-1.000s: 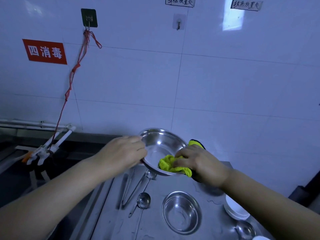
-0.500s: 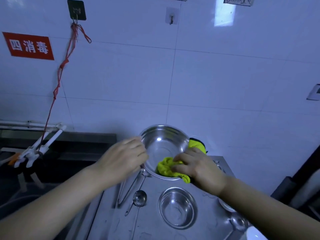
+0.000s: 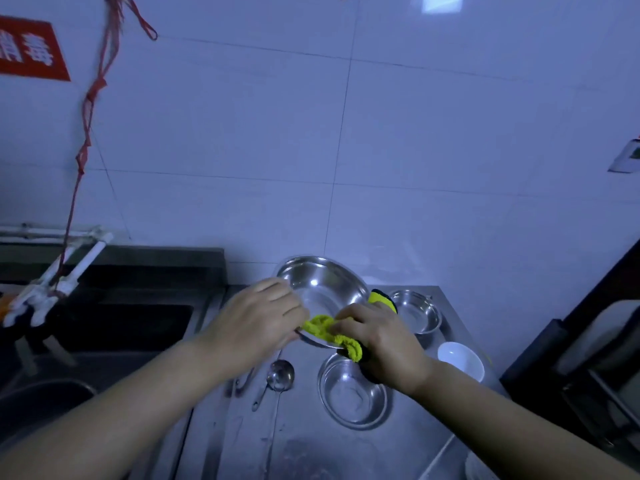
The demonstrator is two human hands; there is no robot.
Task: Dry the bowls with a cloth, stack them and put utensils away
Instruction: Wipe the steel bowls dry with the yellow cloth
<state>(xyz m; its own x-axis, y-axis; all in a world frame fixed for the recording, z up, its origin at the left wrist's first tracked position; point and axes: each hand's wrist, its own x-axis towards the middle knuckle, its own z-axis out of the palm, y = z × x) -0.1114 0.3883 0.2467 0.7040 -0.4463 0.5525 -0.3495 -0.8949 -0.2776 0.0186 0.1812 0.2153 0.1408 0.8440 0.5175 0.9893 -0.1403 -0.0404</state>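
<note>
My left hand (image 3: 258, 323) grips the left rim of a large steel bowl (image 3: 322, 285), held tilted above the counter with its inside facing me. My right hand (image 3: 377, 337) holds a yellow cloth (image 3: 320, 326) pressed against the bowl's lower rim; the cloth wraps round to the bowl's outside. On the steel counter (image 3: 304, 441) below lie a smaller steel bowl (image 3: 353, 393), a ladle (image 3: 278, 374) and tongs (image 3: 242, 379) partly hidden by my left arm. Another steel bowl (image 3: 417, 311) and a white bowl (image 3: 460, 360) sit to the right.
A sink basin (image 3: 114, 327) lies to the left, with a white pipe fitting (image 3: 55, 278) and a red cord (image 3: 86, 133) hanging from the tiled wall. A dark rack (image 3: 595, 375) stands at the right edge. A pot rim (image 3: 41, 393) shows lower left.
The view has tipped down and shifted, bringing more bowls into sight at the right. My right hand slid the cloth leftward along the bowl's lower rim toward my left hand.
</note>
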